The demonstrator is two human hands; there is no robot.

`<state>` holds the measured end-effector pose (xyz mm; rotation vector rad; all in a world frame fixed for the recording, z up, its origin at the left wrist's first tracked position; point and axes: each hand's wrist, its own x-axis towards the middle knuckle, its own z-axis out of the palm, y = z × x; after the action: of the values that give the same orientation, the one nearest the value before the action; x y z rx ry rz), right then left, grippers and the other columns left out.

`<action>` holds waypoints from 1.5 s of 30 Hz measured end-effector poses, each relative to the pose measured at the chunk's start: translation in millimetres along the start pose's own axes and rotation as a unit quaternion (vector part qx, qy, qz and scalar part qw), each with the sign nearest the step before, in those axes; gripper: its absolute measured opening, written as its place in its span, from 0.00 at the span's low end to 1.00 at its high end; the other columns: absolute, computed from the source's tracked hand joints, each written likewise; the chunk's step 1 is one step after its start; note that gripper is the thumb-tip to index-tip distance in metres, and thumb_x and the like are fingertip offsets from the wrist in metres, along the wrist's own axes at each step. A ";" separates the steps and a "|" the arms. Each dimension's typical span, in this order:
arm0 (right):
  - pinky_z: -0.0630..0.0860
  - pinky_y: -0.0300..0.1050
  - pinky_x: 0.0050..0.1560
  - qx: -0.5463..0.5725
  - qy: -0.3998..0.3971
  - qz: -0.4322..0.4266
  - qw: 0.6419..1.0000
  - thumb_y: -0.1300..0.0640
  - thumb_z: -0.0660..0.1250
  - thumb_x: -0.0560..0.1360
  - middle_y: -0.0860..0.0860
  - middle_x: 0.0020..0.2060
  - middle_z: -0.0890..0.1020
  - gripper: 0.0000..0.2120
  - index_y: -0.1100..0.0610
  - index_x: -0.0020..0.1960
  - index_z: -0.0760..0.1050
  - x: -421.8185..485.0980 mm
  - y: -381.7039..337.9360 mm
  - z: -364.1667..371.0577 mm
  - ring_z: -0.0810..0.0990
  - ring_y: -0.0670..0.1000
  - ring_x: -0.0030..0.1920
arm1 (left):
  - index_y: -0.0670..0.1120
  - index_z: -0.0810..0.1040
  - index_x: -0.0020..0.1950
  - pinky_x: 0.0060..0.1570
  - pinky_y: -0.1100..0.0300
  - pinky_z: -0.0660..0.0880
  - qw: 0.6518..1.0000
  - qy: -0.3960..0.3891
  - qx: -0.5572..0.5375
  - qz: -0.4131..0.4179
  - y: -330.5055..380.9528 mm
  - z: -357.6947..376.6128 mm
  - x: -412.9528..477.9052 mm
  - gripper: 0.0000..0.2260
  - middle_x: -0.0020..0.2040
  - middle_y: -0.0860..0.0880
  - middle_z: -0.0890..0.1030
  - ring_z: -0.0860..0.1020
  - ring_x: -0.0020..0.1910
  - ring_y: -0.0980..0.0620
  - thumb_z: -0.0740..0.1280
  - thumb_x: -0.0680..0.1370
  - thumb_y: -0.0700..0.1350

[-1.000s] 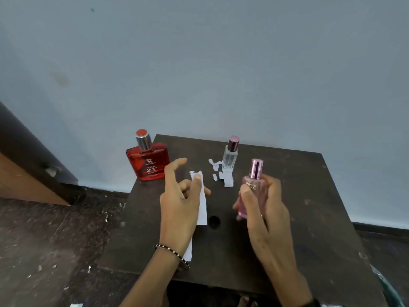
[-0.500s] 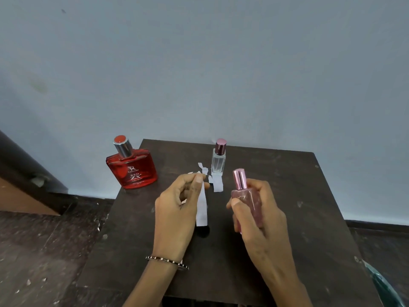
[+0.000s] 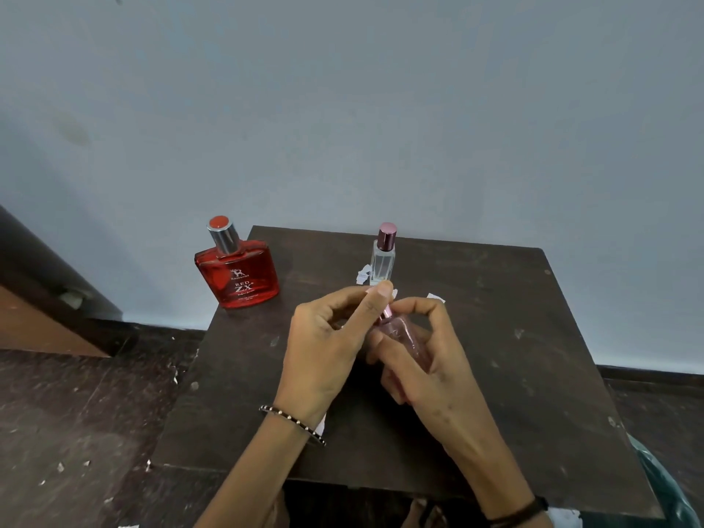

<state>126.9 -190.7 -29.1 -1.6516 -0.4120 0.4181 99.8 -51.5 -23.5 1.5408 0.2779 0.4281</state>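
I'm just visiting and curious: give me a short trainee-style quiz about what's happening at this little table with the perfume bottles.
1. Which hand grips the pink bottle? A) left hand B) right hand C) neither
2. True or false: the red bottle lies on its side on the table.
3. How many bottles stand on the table untouched?

Key: 1 B. 2 False, it stands upright. 3 Two: the red bottle and the clear bottle.

Plain home rm: bare blue wall (image 3: 343, 108), worn dark table (image 3: 514, 337), stone floor (image 3: 76, 413).
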 end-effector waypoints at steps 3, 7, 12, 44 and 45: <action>0.79 0.34 0.39 -0.054 0.009 -0.006 0.999 0.47 0.73 0.76 0.42 0.45 0.85 0.19 0.37 0.60 0.67 -1.9 3.8 1.5 0.85 0.42 0.39 | 0.53 0.88 0.41 0.39 0.67 0.80 0.998 0.059 -0.002 0.016 -0.1 -4.5 3.9 0.11 0.41 0.53 0.88 0.86 0.43 0.57 0.73 0.75 0.58; 0.76 0.39 0.31 0.016 -0.001 0.004 1.000 0.45 0.70 0.75 0.49 0.34 0.82 0.14 0.39 0.59 0.71 -2.8 0.7 1.9 0.79 0.48 0.29 | 0.46 0.88 0.42 0.51 0.63 0.80 0.992 0.093 -0.087 -0.024 -2.0 -9.1 7.0 0.13 0.44 0.49 0.89 0.87 0.47 0.51 0.74 0.76 0.56; 0.72 0.40 0.23 0.149 -0.033 0.021 0.988 0.54 0.68 0.76 0.56 0.45 0.86 0.18 0.49 0.65 0.72 1.0 -3.2 -0.8 0.79 0.52 0.29 | 0.50 0.89 0.48 0.67 0.44 0.73 0.984 0.085 -0.132 -0.083 -4.2 -10.5 5.2 0.14 0.50 0.49 0.89 0.85 0.56 0.49 0.75 0.72 0.59; 0.66 0.39 0.25 0.293 -0.031 0.092 0.951 0.50 0.66 0.76 0.52 0.51 0.85 0.19 0.45 0.66 0.80 7.7 -5.5 -6.3 0.72 0.46 0.30 | 0.48 0.89 0.45 0.45 0.56 0.82 0.975 0.064 -0.159 -0.141 3.8 -12.4 1.8 0.10 0.48 0.47 0.89 0.87 0.50 0.49 0.73 0.77 0.53; 0.66 0.38 0.24 0.281 -0.026 0.101 0.954 0.51 0.66 0.75 0.51 0.49 0.84 0.19 0.44 0.66 0.81 9.0 -6.0 -5.6 0.72 0.46 0.29 | 0.47 0.89 0.45 0.43 0.57 0.82 0.975 0.064 -0.159 -0.141 3.9 -12.2 2.0 0.10 0.48 0.47 0.89 0.87 0.50 0.49 0.73 0.77 0.53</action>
<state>137.3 -190.3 -22.8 -1.1290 -0.1382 0.6641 95.9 -39.7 -19.7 1.1414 0.4981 0.3295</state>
